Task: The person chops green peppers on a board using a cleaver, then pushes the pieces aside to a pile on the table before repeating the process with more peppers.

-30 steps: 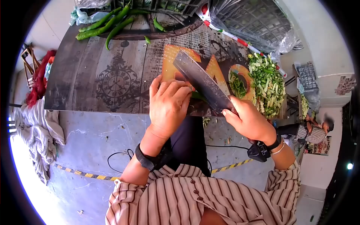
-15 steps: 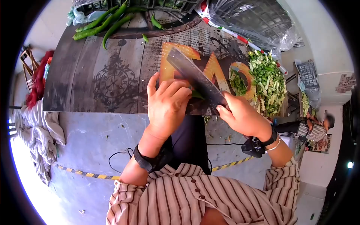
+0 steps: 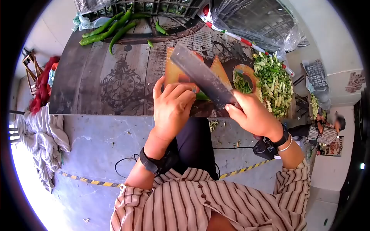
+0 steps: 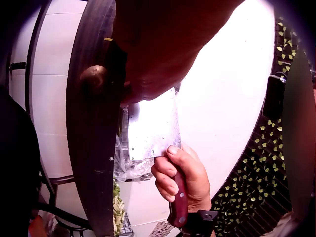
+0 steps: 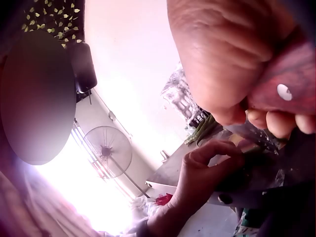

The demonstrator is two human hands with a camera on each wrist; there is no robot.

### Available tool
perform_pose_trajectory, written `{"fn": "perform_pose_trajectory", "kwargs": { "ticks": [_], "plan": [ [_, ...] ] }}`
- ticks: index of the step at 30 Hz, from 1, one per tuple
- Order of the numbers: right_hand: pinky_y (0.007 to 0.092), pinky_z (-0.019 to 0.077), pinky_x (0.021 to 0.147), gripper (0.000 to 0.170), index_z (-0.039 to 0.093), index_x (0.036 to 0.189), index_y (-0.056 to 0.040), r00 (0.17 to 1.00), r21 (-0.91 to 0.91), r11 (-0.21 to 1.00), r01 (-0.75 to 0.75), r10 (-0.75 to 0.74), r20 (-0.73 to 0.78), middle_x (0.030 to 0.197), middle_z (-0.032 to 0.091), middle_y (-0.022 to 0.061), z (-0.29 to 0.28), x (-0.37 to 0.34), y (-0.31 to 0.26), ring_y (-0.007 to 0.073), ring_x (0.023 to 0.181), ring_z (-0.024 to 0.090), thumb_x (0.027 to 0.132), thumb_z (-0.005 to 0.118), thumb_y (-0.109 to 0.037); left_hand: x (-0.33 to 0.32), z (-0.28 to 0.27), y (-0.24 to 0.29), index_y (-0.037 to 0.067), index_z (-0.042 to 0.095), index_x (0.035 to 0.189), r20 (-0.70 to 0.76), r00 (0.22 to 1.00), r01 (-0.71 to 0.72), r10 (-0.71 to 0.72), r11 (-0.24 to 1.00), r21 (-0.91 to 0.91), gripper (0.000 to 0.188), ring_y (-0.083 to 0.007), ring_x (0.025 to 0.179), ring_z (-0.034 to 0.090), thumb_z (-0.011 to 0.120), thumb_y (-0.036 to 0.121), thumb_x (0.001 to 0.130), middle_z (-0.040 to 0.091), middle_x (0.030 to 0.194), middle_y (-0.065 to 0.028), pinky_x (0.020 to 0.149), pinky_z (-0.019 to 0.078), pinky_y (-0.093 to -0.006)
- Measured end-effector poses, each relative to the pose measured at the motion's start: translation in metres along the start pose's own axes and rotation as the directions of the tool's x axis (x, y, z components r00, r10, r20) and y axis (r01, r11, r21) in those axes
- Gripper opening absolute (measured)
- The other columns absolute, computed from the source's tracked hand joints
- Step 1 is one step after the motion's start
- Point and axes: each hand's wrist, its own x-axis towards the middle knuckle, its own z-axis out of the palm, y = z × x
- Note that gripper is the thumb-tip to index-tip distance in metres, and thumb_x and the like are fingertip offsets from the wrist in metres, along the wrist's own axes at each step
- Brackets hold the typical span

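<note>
Green pepper (image 3: 202, 96) is your workpiece: it sits near the near edge of the table (image 3: 84, 77), btw your L hand (image 3: 173, 104) and the cleaver (image 3: 202, 75). Only a short bit shows; the rest is hidden under your L fingers, so can't tell how much is left.

L hand: fingers curled over the pepper, holding it. R hand (image 3: 254, 115): wrapped round the cleaver's dark-red handle (image 4: 180, 197), thumb up at the blade end, per the L wrist cam.

What's changed vs a sec ago: the blade's tilted a bit, w/ more of its flat showing to the head cam, and the pepper end reads clearer beside it. Your L hand's barely moved. Blade's slightly blurred; can't tell if the edge is touching the pepper.

Meaning, prob.: you're mid-chop, btw strokes, same pepper in work. Pile of chopped pepper (image 3: 273, 84) at the table's R end looks abt the same, as does the small heap of darker slices (image 3: 241, 82) just beside it, so nothing seems to have been added. Whole peppers (image 3: 106, 32) lie at the far side, uncut. Main risk IMO: L fingertips v. close to the blade.
</note>
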Motion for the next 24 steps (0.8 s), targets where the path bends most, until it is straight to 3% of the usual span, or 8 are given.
{"fn": "perform_pose_trajectory", "kwargs": {
  "ticks": [15, 18, 24],
  "plan": [
    [0.0449, 0.0418, 0.055, 0.021, 0.047, 0.087, 0.0053, 0.989, -0.09, 0.996, 0.026, -0.012, 0.146, 0.065, 0.054, 0.0234, 0.007, 0.013, 0.001, 0.0415, 0.057, 0.051, 0.092, 0.058, -0.013, -0.002, -0.003, -0.002, 0.014, 0.067, 0.079, 0.0, 1.0, -0.006, 0.006, 1.0, -0.003, 0.013, -0.02, 0.09, 0.06, 0.075, 0.01, 0.071, 0.063, 0.089, 0.0022, 0.101, 0.0376, -0.0421],
    [0.0462, 0.0414, 0.058, 0.024, 0.044, 0.084, 0.0047, 0.991, -0.09, 0.996, -0.023, 0.034, 0.127, 0.065, 0.053, 0.024, 0.016, 0.025, -0.001, 0.0421, 0.06, 0.052, 0.092, 0.057, -0.014, 0.0, -0.001, -0.002, 0.014, 0.067, 0.079, -0.007, 0.999, -0.033, 0.033, 0.999, -0.002, 0.013, -0.0203, 0.089, 0.06, 0.075, 0.01, 0.071, 0.062, 0.088, 0.002, 0.101, 0.0375, -0.0417],
    [0.0431, 0.0406, 0.054, 0.025, 0.045, 0.082, 0.0048, 0.999, -0.021, 0.999, 0.04, -0.04, -0.031, 0.063, 0.052, 0.0226, 0.014, 0.025, 0.017, 0.0388, 0.054, 0.049, 0.092, 0.058, -0.014, 0.0, -0.003, 0.0, 0.014, 0.067, 0.079, -0.005, 1.0, -0.023, 0.024, 0.999, 0.024, 0.012, -0.02, 0.086, 0.06, 0.075, 0.009, 0.071, 0.062, 0.085, 0.0013, 0.102, 0.0373, -0.0425]
  ]
}}
